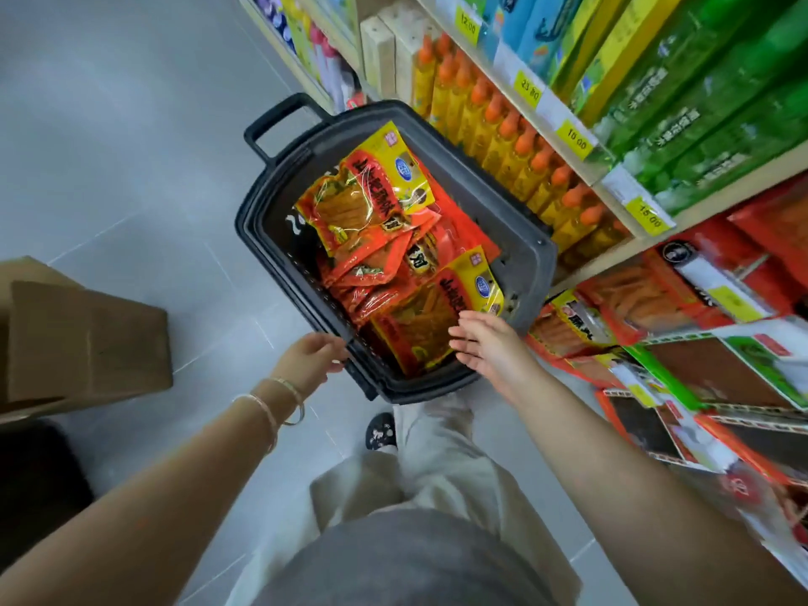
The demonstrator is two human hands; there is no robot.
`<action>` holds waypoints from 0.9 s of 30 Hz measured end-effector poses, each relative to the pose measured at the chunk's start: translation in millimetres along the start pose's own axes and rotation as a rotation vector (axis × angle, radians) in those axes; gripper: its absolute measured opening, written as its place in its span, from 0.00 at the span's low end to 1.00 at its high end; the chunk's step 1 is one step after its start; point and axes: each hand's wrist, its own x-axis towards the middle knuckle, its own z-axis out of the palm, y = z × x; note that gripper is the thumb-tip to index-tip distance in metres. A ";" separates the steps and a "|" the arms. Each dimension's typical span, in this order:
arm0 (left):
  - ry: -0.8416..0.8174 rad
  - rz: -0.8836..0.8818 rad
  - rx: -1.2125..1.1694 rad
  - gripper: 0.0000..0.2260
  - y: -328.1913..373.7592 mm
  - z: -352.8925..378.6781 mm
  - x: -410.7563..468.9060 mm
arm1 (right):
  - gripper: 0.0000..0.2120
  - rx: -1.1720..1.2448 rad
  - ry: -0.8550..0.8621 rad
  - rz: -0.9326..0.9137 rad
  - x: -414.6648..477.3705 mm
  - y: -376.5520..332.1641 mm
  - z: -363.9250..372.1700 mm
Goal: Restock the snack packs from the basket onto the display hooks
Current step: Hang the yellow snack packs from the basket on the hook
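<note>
The black basket (522,255) stands on the grey floor (131,146) just beside the shelves (564,137), and the red and yellow packs (393,238) lie heaped inside it, none of them in either hand. The left hand (308,354) grasps the basket's near rim with curled fingers, while the right hand (485,343) is released, its fingers straight and spread over the nearest pack (419,330); whether they touch it I cannot tell. A brown box (87,343) sits on the floor to the left, well apart from the basket, and orange-capped bottles (516,142) line the shelf beyond it.
</note>
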 end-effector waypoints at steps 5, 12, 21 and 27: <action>0.063 -0.080 -0.165 0.06 28.1 8.5 40.8 | 0.21 0.123 0.063 0.264 74.6 -14.0 25.1; -0.003 -0.116 -0.227 0.06 45.4 24.4 94.1 | 0.34 0.107 0.270 0.561 148.9 13.0 31.1; -0.004 -0.143 -0.186 0.06 53.6 35.3 145.9 | 0.47 0.148 0.288 0.715 191.1 43.0 28.9; -0.128 -0.116 -0.120 0.05 58.4 22.8 152.1 | 0.42 0.202 0.455 0.547 177.1 54.9 30.4</action>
